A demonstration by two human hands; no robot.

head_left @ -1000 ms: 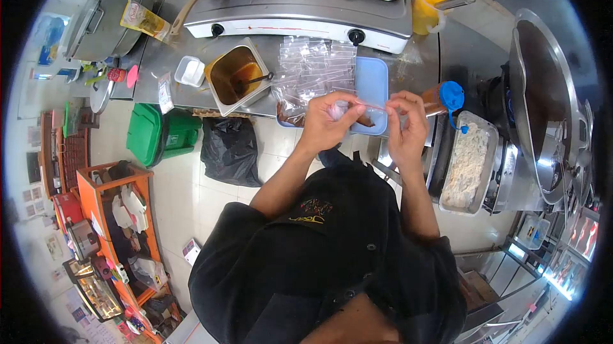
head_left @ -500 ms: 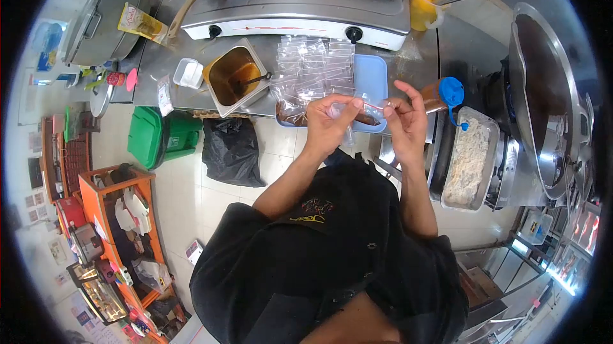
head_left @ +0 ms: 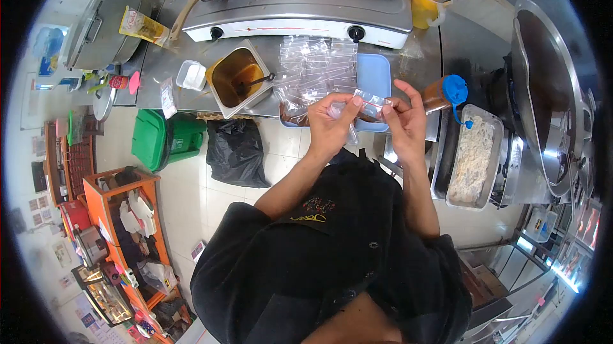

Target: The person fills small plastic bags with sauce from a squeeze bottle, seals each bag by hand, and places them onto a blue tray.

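Observation:
A small clear zip bag (head_left: 371, 99) is stretched between my two hands, above the near edge of the counter. My left hand (head_left: 331, 122) pinches one end of it, and more crumpled clear plastic (head_left: 334, 110) shows in the same palm. At the other end, the thumb and finger of my right hand (head_left: 408, 120) grip the bag while other fingers are raised. Just beyond, many flat clear zip bags (head_left: 316, 69) lie spread over a light blue tray (head_left: 373, 71). Brown contents at the tray's near side are partly hidden by my hands.
Left of the tray stand a metal container of brown sauce (head_left: 237, 79) and a small white tub (head_left: 191, 75). A gas stove (head_left: 300, 15) is behind. To the right are a blue-capped bottle (head_left: 454, 90), a pan of flour (head_left: 472, 159) and a large wok (head_left: 543, 95).
The bag between my hands now shows a broader flat face, where it looked like a thin strip with a reddish line before. Both hands keep nearly the same place.

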